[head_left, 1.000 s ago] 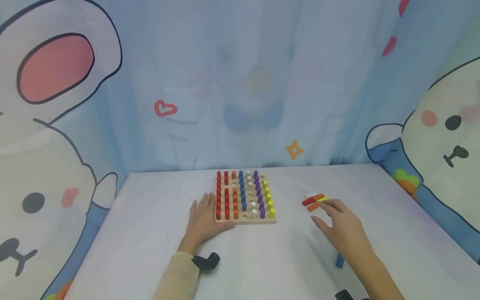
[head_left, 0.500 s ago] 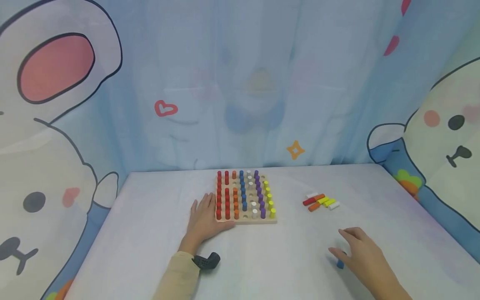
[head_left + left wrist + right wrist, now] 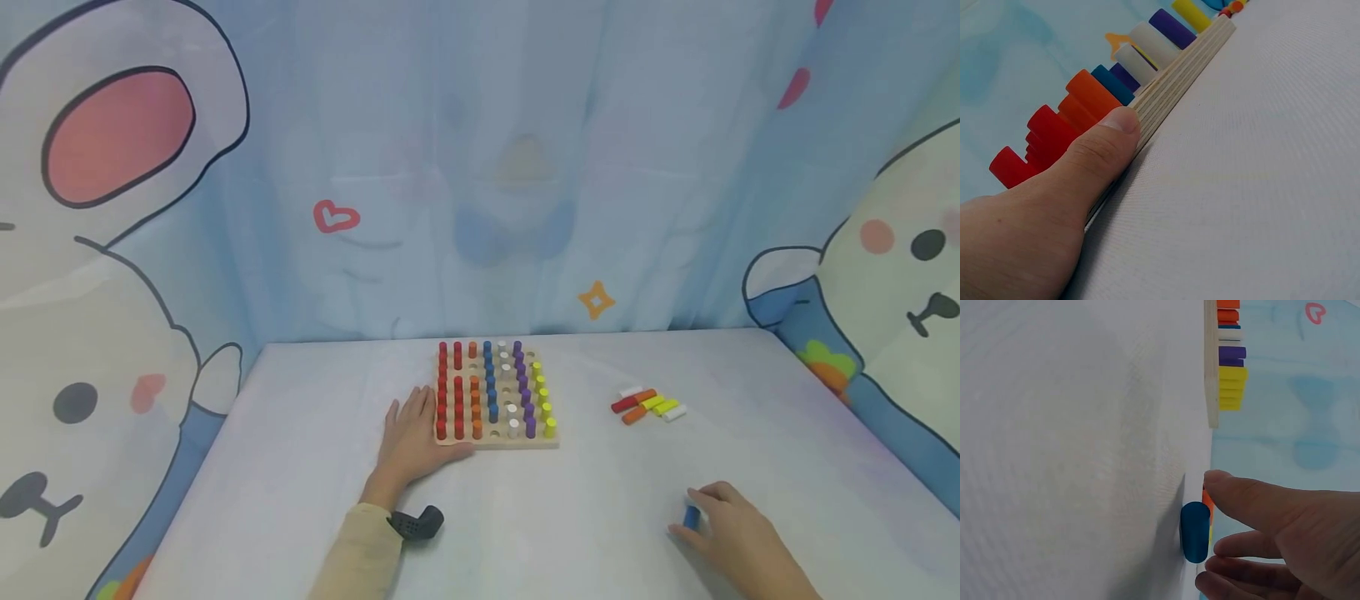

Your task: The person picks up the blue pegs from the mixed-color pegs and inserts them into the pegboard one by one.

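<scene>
My left hand rests against the near left corner of a wooden peg board, fingers along its left side. In the left wrist view, the straight thumb presses on the board's front edge. Rows of red, orange, blue, white, purple and yellow pegs stand in the board, with some holes bare. At the right, my right hand is spread around a blue peg on the table, thumb and forefinger to either side. In the right wrist view, a gap shows between the fingertips and the blue peg.
Several loose pegs lie in a cluster right of the board, among them a red peg, an orange peg and a white peg. A patterned curtain hangs behind the white table.
My right hand has drawn back from the loose peg cluster toward the near right and come down around the blue peg. The left hand has stayed at the board's corner.
</scene>
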{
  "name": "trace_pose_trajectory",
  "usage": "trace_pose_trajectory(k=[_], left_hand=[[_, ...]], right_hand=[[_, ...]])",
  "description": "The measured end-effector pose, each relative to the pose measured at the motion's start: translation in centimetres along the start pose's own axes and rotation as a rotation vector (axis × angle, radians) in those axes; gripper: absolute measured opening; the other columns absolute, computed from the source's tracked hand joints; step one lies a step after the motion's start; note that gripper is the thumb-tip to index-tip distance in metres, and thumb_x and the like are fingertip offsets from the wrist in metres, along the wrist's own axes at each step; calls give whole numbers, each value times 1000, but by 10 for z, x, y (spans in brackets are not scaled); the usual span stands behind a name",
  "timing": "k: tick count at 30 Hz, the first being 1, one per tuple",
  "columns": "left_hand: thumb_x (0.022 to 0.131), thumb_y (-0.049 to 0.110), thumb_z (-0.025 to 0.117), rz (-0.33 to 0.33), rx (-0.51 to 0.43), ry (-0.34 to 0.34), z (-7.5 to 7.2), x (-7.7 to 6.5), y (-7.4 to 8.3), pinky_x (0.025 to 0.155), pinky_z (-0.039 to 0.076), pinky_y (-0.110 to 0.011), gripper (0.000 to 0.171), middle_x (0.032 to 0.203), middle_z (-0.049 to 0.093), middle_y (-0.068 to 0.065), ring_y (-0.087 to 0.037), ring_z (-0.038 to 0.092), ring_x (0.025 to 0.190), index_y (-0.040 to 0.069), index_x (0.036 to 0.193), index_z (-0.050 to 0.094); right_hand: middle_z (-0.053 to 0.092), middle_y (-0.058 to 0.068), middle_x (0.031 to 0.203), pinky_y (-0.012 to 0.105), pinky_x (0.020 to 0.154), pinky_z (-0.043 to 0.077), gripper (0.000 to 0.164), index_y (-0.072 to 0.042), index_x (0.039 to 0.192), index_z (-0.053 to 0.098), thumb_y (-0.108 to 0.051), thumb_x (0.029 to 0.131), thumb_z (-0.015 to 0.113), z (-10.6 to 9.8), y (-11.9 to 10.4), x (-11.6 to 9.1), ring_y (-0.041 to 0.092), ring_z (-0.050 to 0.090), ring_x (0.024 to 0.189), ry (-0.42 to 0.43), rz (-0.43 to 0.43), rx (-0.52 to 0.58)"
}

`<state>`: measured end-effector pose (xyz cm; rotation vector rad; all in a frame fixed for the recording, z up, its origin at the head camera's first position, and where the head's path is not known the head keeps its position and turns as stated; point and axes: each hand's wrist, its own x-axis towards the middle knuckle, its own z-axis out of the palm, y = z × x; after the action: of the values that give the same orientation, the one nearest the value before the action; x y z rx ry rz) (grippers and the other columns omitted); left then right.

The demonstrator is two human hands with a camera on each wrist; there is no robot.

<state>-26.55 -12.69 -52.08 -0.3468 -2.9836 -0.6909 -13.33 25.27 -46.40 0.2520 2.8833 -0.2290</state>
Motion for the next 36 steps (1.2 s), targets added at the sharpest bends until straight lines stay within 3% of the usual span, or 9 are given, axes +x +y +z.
trace_pose_trajectory(k=[17,36], left_hand=[[66,81,58,-5,-1,-1,-1,1,1,119,9,-52,118,157,25,-10,-26,18,147,5,150,25],[66,82,57,-7,3,-1,0,1,0,120,9,-51,118,157,25,-9,-25,18,147,6,150,25]], right_hand=[[60,25,102,51,84,53,62,12,110,63,-36,74,78,7,0,5,33,59,88,-24,-34,9],[63,15,99,48,81,55,57,6,109,65,-36,74,79,5,-11,16,26,61,86,-17,-96,-18]])
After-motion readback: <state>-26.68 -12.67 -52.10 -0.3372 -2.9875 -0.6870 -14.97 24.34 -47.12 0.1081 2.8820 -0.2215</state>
